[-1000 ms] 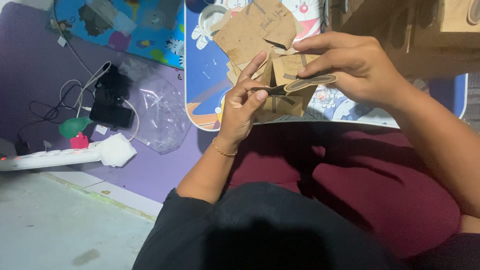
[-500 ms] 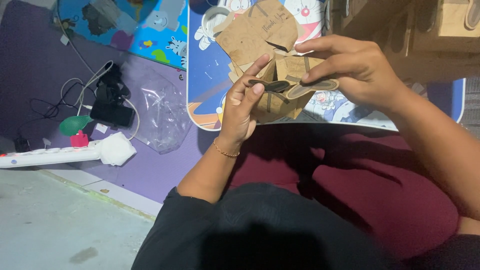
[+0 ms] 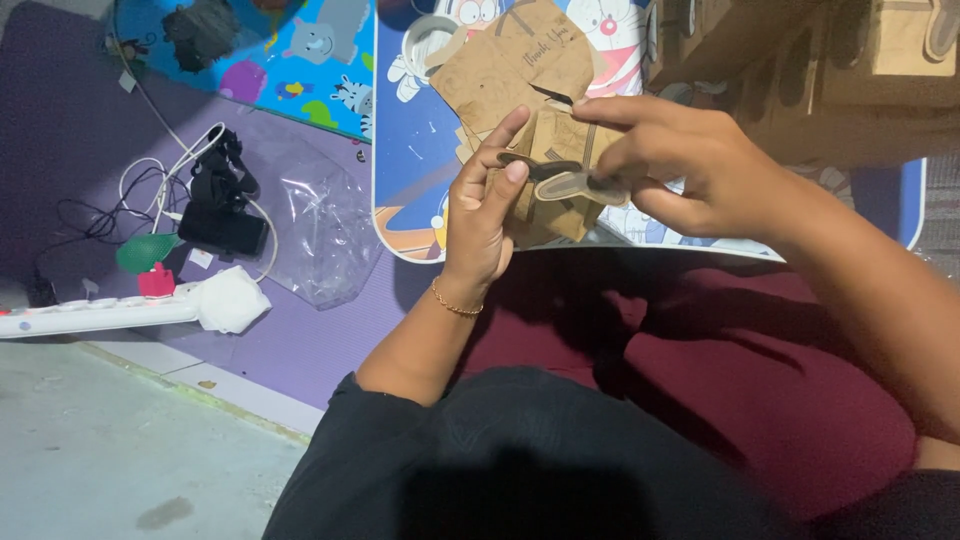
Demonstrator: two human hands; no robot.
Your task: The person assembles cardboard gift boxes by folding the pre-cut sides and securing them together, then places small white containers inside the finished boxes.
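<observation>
Item: brown folded cardboard box, held up over my lap at the edge of the blue cartoon board. My left hand presses fingers and thumb against its left side. My right hand pinches its dark-edged cardboard flap; flat kraft sheets lie behind.

Folded brown cardboard piece, flaps open, held above cartoon-printed blue mat

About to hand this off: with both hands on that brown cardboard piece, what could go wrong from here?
The left hand and right hand pinch a thin loop-shaped tab on the folded brown cardboard piece; a hard pull might tear or crease it. The piece is held in the air above the lap, so a slip could drop it.
</observation>
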